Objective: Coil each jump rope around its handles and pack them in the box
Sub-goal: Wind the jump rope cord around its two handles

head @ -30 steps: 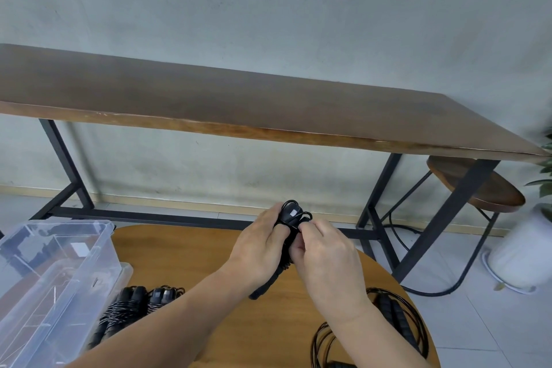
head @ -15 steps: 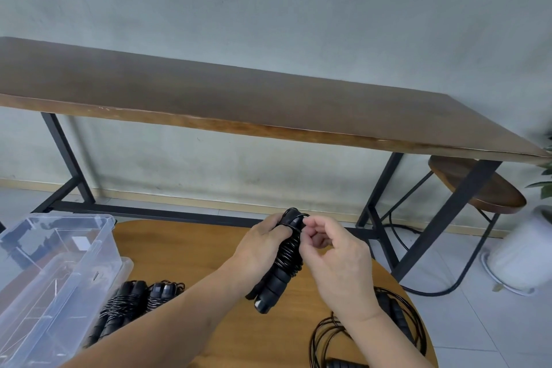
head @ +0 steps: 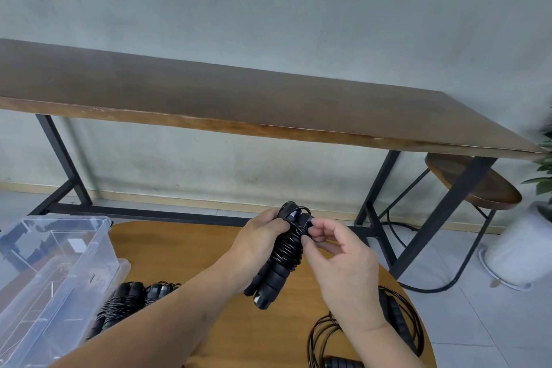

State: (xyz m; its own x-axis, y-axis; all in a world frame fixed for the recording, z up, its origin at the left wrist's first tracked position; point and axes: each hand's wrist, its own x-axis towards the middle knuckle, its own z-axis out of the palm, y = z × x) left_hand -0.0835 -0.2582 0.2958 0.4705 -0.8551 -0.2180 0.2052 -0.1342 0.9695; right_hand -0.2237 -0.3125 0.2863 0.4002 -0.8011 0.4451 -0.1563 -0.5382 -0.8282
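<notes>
I see the round wooden surface (head: 209, 251) with the clear box (head: 53, 263) at its left edge, finished bundles (head: 128, 302) just beside the box and a loose rope (head: 367, 334) far from it. My left hand (head: 257, 245) grips the wound jump rope (head: 280, 257), long axis slanting away from the box as it rises; my right hand (head: 340, 260) pinches its top turns. The left hand is nearer the box, I judge.

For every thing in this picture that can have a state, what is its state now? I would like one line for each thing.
left hand: grips the wrapped handles.
right hand: fingertips pinch at the top of the bundle.
held jump rope: cord coiled around both handles, off the table.
plastic box: open, no rope visible inside.
coiled ropes beside the box: wound, lying on the round table.
loose jump rope: uncoiled, on the table.
</notes>
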